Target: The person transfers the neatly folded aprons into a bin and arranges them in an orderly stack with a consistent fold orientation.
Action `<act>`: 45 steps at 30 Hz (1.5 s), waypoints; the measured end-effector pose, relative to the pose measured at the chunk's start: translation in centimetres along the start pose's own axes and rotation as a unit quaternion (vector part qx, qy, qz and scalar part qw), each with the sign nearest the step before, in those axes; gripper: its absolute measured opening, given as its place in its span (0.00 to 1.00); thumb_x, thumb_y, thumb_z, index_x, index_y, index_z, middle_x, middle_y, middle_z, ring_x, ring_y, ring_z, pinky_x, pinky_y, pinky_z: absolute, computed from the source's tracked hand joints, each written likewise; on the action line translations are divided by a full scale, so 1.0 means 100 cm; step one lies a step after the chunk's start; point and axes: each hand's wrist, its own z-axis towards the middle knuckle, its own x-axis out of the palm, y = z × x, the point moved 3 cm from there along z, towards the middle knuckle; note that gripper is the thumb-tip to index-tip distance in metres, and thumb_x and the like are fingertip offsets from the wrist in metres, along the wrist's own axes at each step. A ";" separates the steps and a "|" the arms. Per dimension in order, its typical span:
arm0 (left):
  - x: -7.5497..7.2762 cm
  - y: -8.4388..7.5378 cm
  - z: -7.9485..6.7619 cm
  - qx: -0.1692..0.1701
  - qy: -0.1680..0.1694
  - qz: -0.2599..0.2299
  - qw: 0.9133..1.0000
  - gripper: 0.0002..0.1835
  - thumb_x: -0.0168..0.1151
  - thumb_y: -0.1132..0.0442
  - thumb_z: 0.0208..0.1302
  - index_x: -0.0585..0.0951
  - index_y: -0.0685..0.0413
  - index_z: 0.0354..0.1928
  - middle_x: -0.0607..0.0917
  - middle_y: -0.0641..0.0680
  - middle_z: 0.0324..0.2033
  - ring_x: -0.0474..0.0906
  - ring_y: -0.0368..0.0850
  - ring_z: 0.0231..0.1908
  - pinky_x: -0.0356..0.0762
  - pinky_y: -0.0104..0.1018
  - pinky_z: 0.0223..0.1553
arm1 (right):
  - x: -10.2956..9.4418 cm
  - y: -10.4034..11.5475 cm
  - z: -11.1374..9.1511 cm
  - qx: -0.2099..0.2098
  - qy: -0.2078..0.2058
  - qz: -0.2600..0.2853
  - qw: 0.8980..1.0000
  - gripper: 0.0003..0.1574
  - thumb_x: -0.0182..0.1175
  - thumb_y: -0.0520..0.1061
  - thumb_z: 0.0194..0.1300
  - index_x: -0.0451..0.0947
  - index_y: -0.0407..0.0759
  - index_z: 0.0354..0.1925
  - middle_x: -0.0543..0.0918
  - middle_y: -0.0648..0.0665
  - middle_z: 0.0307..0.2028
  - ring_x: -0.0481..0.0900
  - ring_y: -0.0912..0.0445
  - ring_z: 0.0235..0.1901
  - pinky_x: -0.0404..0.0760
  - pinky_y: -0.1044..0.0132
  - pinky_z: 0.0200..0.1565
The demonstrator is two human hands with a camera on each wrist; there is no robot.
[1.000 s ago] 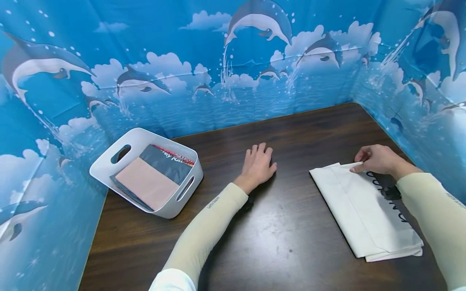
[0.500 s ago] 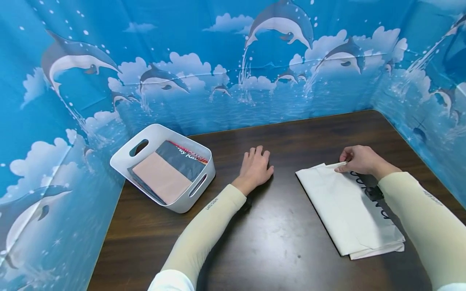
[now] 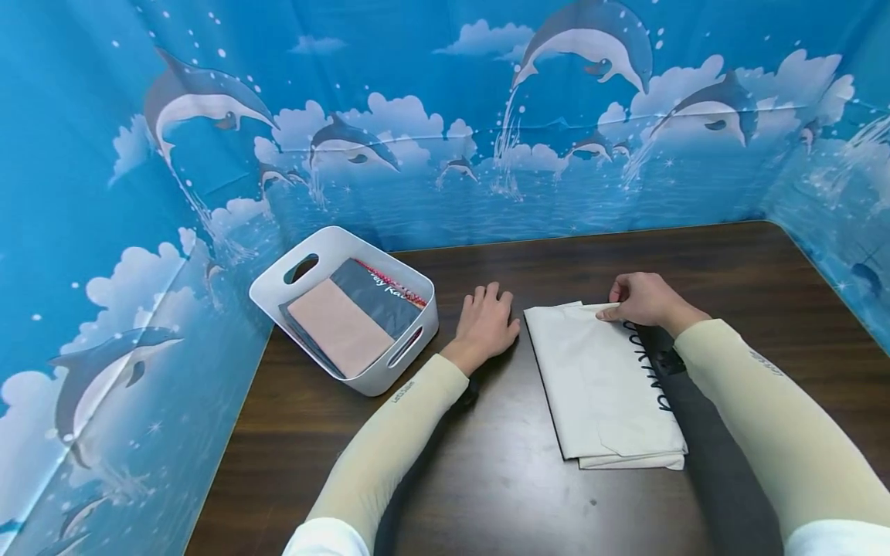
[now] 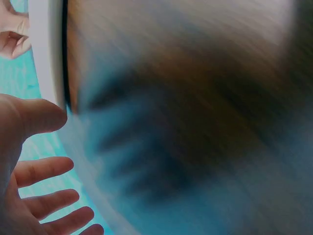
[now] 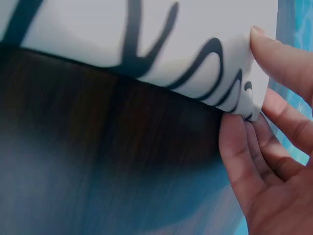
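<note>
My right hand (image 3: pixel 645 300) pinches the far edge of a folded white bag (image 3: pixel 605 378) with black lettering along its right side. In the right wrist view, the thumb (image 5: pixel 281 56) lies over the bag (image 5: pixel 195 29) and the other fingers are under its corner. The bag is low over the table, left of the right forearm. My left hand (image 3: pixel 483 323) rests palm down on the table, fingers spread, just left of the bag. In the left wrist view, the left hand's fingers (image 4: pixel 49 171) are straight and hold nothing; the bag's edge (image 4: pixel 47 54) stands near its thumb.
A white plastic basket (image 3: pixel 278 287) with handle holes stands at the left. Inside are a pale pink folded piece (image 3: pixel 341 326) and a dark grey one (image 3: pixel 375 297) with a red edge. A blue dolphin-print sheet (image 3: pixel 417 208) borders the brown table (image 3: pixel 480 502).
The right hand has brought the white bag leftwards, close to the left hand. The left hand stays on the table. The head view has turned to the right-to-left side, shifting the basket rightward in frame.
</note>
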 end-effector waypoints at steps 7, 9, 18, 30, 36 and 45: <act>0.003 0.014 -0.005 -0.021 0.001 -0.002 1.000 0.26 0.58 0.46 0.81 0.76 0.49 0.73 0.74 0.56 0.74 0.72 0.55 0.69 0.72 0.53 0.72 | 0.009 0.020 0.015 0.011 -0.009 0.010 1.000 0.25 0.77 0.55 0.66 0.77 0.37 0.41 0.77 0.38 0.37 0.74 0.43 0.40 0.75 0.53 0.40; 0.002 0.018 -0.006 -0.024 -0.004 -0.001 1.000 0.25 0.57 0.47 0.81 0.77 0.50 0.72 0.75 0.56 0.73 0.72 0.55 0.68 0.73 0.53 0.71 | 0.013 0.027 0.020 0.014 -0.011 0.013 1.000 0.25 0.76 0.54 0.66 0.77 0.36 0.42 0.77 0.37 0.38 0.74 0.43 0.40 0.75 0.53 0.41; 0.005 0.029 -0.013 -0.042 -0.012 -0.020 0.999 0.23 0.48 0.54 0.84 0.76 0.53 0.73 0.76 0.56 0.72 0.74 0.55 0.68 0.75 0.53 0.70 | 0.030 0.059 0.034 0.011 -0.029 0.009 0.999 0.23 0.74 0.54 0.68 0.77 0.38 0.42 0.78 0.38 0.40 0.74 0.44 0.41 0.75 0.52 0.43; 0.011 0.032 -0.014 -0.058 -0.011 -0.037 0.998 0.21 0.49 0.55 0.84 0.77 0.54 0.70 0.78 0.57 0.69 0.75 0.55 0.66 0.75 0.52 0.69 | 0.037 0.059 0.031 0.006 -0.046 -0.001 0.999 0.26 0.73 0.55 0.69 0.79 0.35 0.49 0.77 0.34 0.48 0.74 0.41 0.46 0.79 0.46 0.49; 0.013 0.037 -0.026 -0.057 -0.015 -0.079 0.995 0.21 0.53 0.52 0.84 0.80 0.57 0.67 0.80 0.59 0.67 0.75 0.57 0.65 0.75 0.52 0.68 | 0.038 0.054 0.018 -0.035 -0.032 -0.044 0.998 0.35 0.68 0.56 0.73 0.76 0.32 0.63 0.76 0.27 0.62 0.78 0.34 0.57 0.78 0.34 0.64; 0.011 0.040 -0.058 -0.015 -0.035 -0.170 0.985 0.18 0.64 0.51 0.77 0.87 0.57 0.55 0.83 0.61 0.61 0.74 0.60 0.61 0.74 0.56 0.67 | 0.032 0.032 -0.031 -0.053 -0.020 0.011 0.998 0.38 0.72 0.57 0.69 0.78 0.28 0.61 0.85 0.30 0.50 0.83 0.41 0.47 0.84 0.42 0.49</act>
